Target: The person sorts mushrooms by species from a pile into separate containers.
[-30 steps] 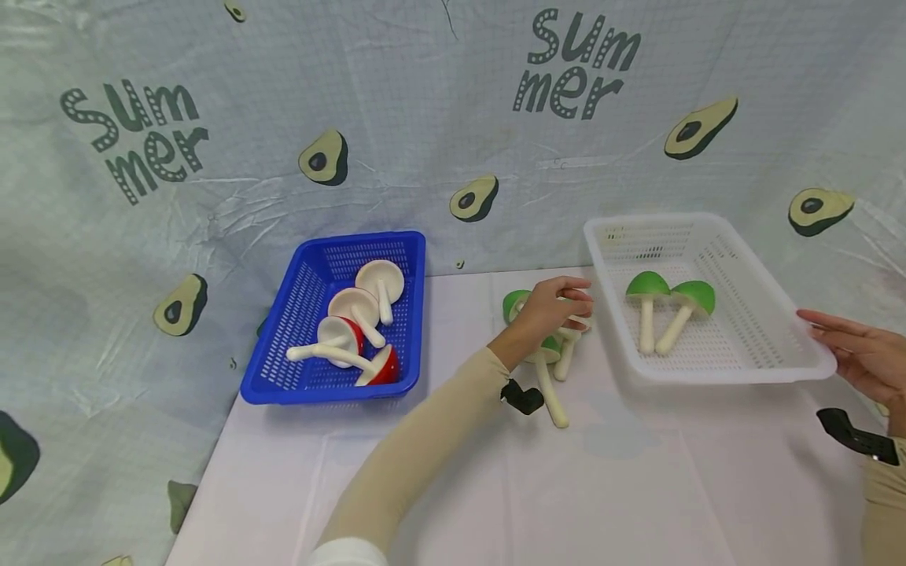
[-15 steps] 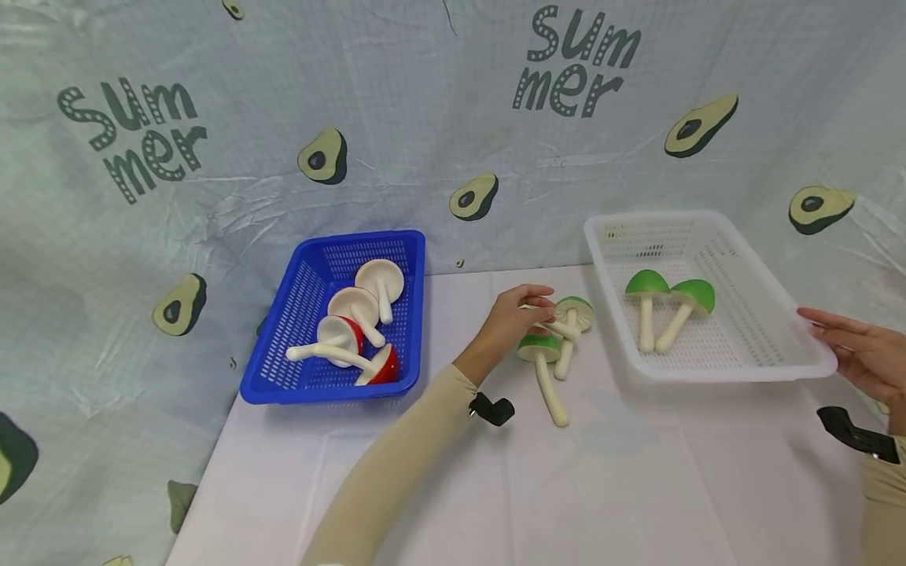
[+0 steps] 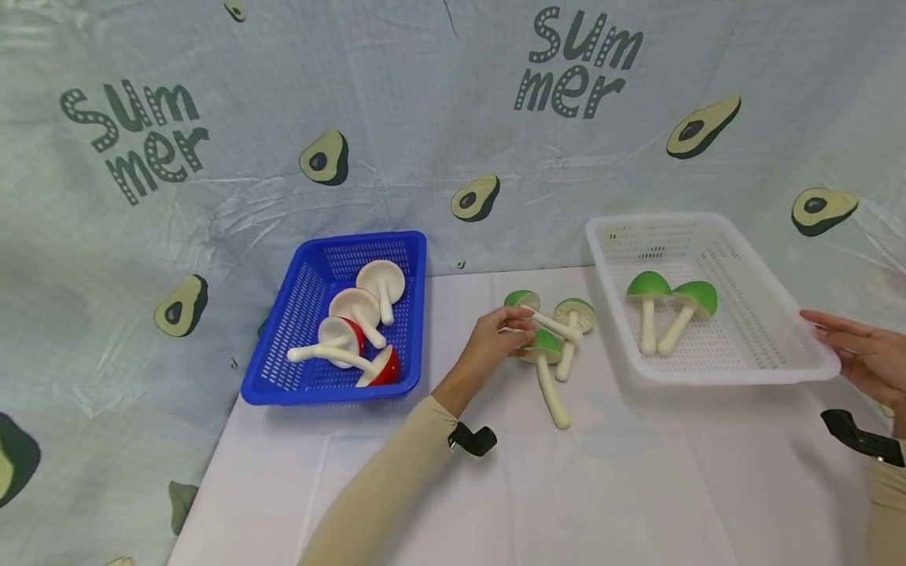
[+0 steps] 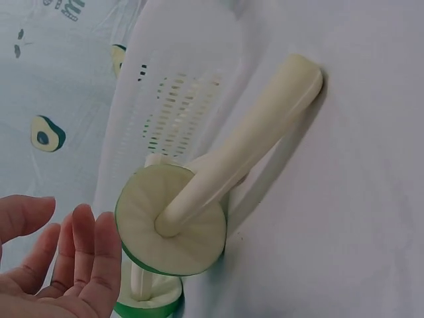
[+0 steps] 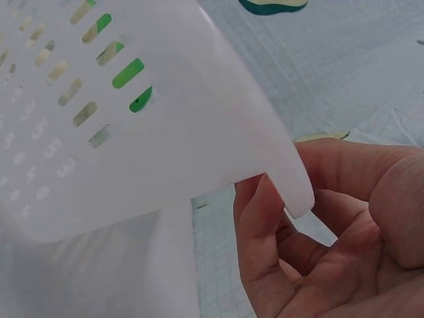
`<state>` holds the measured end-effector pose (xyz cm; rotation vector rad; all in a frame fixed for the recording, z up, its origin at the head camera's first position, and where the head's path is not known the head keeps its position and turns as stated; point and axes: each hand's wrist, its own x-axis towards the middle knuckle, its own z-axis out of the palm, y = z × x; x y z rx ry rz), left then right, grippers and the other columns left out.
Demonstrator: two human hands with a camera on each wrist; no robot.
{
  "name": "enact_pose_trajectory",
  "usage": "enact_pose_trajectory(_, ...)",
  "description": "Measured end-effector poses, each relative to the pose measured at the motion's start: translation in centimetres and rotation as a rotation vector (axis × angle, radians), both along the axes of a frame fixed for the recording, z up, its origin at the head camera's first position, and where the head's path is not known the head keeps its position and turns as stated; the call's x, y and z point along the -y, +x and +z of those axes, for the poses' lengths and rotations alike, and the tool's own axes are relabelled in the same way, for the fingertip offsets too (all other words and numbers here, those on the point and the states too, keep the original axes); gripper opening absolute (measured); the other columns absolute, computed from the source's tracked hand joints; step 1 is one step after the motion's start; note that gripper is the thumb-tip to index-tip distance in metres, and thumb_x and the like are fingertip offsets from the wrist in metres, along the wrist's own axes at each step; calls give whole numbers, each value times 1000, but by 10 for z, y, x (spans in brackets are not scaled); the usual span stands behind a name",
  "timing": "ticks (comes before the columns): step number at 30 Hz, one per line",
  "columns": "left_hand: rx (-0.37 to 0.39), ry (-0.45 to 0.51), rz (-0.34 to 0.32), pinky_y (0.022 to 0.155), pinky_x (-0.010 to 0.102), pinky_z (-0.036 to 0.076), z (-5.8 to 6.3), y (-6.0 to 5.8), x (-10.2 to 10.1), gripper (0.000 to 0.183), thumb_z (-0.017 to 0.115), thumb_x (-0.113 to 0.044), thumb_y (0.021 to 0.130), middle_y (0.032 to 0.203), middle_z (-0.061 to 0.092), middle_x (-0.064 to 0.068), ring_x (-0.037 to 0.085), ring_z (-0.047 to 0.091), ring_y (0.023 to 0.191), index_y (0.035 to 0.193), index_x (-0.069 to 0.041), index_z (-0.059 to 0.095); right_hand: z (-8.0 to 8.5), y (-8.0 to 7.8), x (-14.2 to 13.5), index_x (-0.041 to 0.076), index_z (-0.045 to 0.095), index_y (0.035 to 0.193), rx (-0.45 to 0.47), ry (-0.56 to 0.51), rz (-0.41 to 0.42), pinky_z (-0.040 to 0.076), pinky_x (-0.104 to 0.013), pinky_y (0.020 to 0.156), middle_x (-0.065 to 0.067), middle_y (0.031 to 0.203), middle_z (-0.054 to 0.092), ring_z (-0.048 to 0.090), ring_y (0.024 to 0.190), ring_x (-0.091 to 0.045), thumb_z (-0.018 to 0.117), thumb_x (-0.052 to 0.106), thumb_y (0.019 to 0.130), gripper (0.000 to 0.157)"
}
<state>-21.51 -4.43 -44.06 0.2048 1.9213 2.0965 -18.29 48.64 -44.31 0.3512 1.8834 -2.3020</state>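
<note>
Three green-capped toy mushrooms lie bunched on the table, left of the white basket (image 3: pixel 750 376). My left hand (image 3: pixel 488 346) is beside the nearest mushroom (image 3: pixel 552 397), fingers loosely bent and nothing between them. Behind it, another mushroom (image 3: pixel 522 299) has its stem lying across the third mushroom (image 3: pixel 575 313). The left wrist view shows my fingertips right at the edge of a mushroom cap (image 4: pixel 173 248); contact is unclear. At the white basket's right corner my right hand (image 3: pixel 863 354) holds the rim (image 5: pixel 281 165) between thumb and fingers. Two green-capped mushrooms (image 3: pixel 647 284) lie inside.
A blue basket (image 3: pixel 251 389) stands at the left, with several red-capped toy mushrooms (image 3: pixel 385 365) in it. Behind everything hangs a pale sheet (image 3: pixel 396 94) printed with avocados. White covering (image 3: pixel 602 495) spreads over the table in front.
My left hand has drawn back leftward and toward me from over the green mushrooms, uncovering them. My right hand stays at the white basket's corner.
</note>
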Motion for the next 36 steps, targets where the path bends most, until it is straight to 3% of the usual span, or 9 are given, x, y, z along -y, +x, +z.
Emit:
enact_pose_trajectory(4,14,-27,30,89,47,59,-5,9,5,39,66,2,95,106,64,10,13,68,86,134,4,60,0,0,0,29,81,104,-7,-13,8,58,-23,64,26,101,69,67,79,-2,63,6,100,30)
enact_pose_trajectory(9,42,-58,53,90,51,58,-14,18,9,36,67,2,94,103,64,8,24,71,90,129,1,64,1,1,0,31,80,108,7,-14,-1,58,-23,64,27,100,68,68,79,-2,64,7,99,30)
enact_pose_trajectory(16,86,-72,62,87,49,60,-23,32,11,30,69,-1,94,99,64,8,21,72,89,123,2,66,2,1,-1,33,80,108,16,-7,14,60,-25,64,27,102,68,69,80,-2,65,9,99,29)
enact_pose_trajectory(20,108,-82,64,85,47,60,-29,38,11,31,70,-1,94,98,63,9,26,73,92,124,4,65,0,1,-2,33,80,106,12,4,21,59,-24,64,28,102,67,68,80,-2,66,11,99,28)
enact_pose_trajectory(31,163,-96,13,81,39,61,-38,46,5,35,67,3,92,106,66,13,17,70,87,127,4,64,0,0,-4,37,77,112,9,46,27,59,-23,64,30,101,65,67,80,0,72,17,96,26)
enact_pose_trajectory(36,160,-113,-20,81,40,61,-42,46,-1,35,68,2,92,106,67,14,21,71,91,127,1,65,1,-1,-3,37,78,110,14,42,25,59,-24,63,30,100,66,67,79,0,71,16,96,26)
